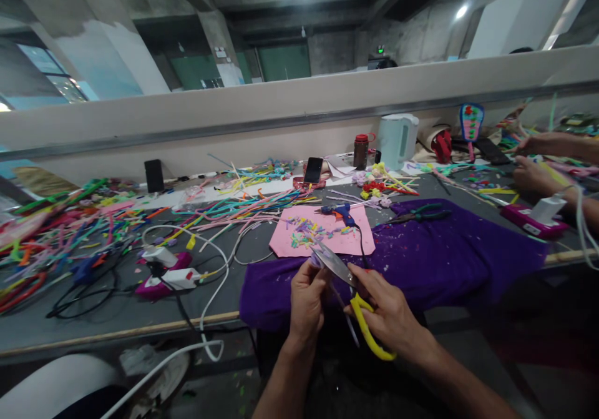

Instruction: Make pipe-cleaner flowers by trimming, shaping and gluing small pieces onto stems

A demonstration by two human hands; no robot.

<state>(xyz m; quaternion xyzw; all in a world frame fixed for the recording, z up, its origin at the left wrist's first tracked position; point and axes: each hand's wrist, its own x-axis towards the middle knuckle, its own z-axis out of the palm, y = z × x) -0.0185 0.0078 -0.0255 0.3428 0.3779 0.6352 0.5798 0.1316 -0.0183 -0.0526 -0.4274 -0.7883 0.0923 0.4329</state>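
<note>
My left hand point(307, 297) pinches a lilac fuzzy stem, like a pipe cleaner point(318, 260), whose thin tail hangs down between my hands. In my right hand point(390, 310) are scissors with yellow handles point(369, 331); their blades reach across to the lilac piece at my left fingertips. Whether the blades touch it I cannot tell. Just beyond lies a pink sheet point(279, 239) strewn with short pastel clippings point(304, 231). A blue glue gun point(345, 213) rests on that sheet. Purple cloth point(444, 263) covers the table edge under and beside it.
Pliers point(423, 211) lie on the cloth. Coloured stems point(234, 207) spread to the left, near a magenta power strip point(163, 278) with trailing cables. Behind stand a phone point(313, 170), a brown bottle point(360, 153) and a kettle point(397, 141). Another person's hands point(536, 175) work at right.
</note>
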